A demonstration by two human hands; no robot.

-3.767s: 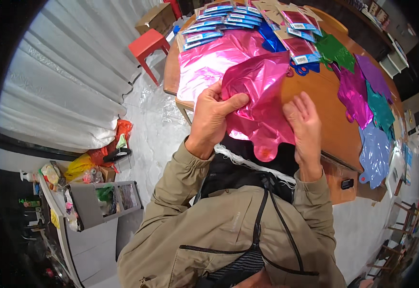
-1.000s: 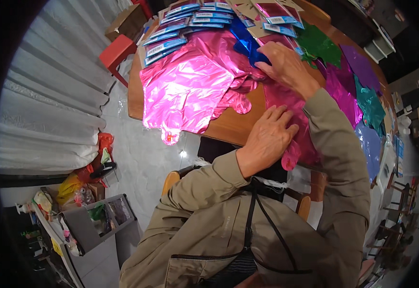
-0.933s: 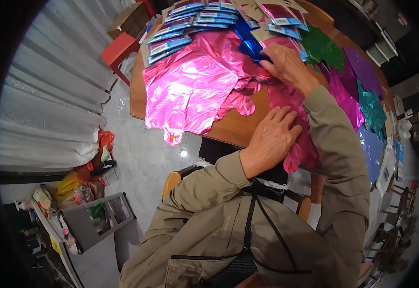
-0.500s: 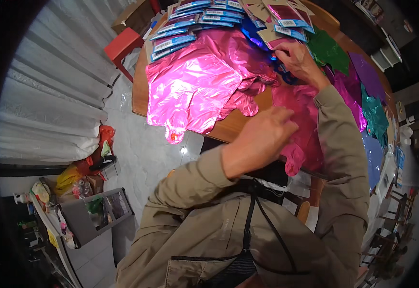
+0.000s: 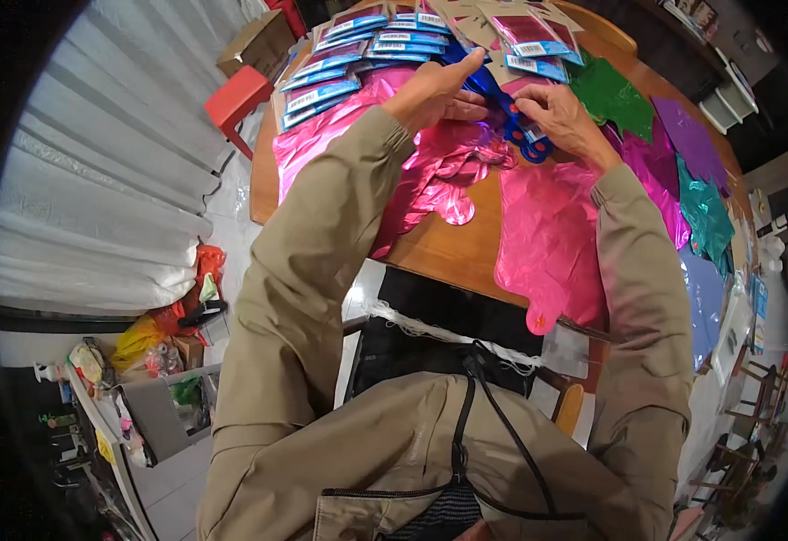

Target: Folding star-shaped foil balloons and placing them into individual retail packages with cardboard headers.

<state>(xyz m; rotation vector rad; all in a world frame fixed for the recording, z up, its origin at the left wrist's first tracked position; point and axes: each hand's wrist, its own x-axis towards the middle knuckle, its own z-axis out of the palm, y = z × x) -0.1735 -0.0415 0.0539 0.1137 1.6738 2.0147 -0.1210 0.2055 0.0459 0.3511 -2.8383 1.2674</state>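
Observation:
My right hand (image 5: 563, 119) pinches the edge of a shiny dark blue foil piece (image 5: 525, 135), which looks like a flat, uninflated foil balloon with red spots near its rounded tabs. Just left of it, my left hand (image 5: 443, 95) is held with fingers straight and thumb raised, over the blue foil and a large pink foil piece (image 5: 340, 135). Whether the left fingertips touch the foil, I cannot tell. Another pink foil piece (image 5: 547, 234) with a rounded tab lies by my right forearm and overhangs the near table edge.
Flat packets (image 5: 403, 36) with blue labels are stacked at the far side of the wooden table (image 5: 457, 248); more packets (image 5: 534, 45) lie beside them. Green foil (image 5: 610, 95), purple foil (image 5: 687, 135) and teal foil (image 5: 705, 212) spread rightward. A red stool (image 5: 239, 97) stands left.
My left hand has moved up and away from the near table edge to the blue foil. My right hand stays on the blue foil. The near pink piece has shifted slightly left.

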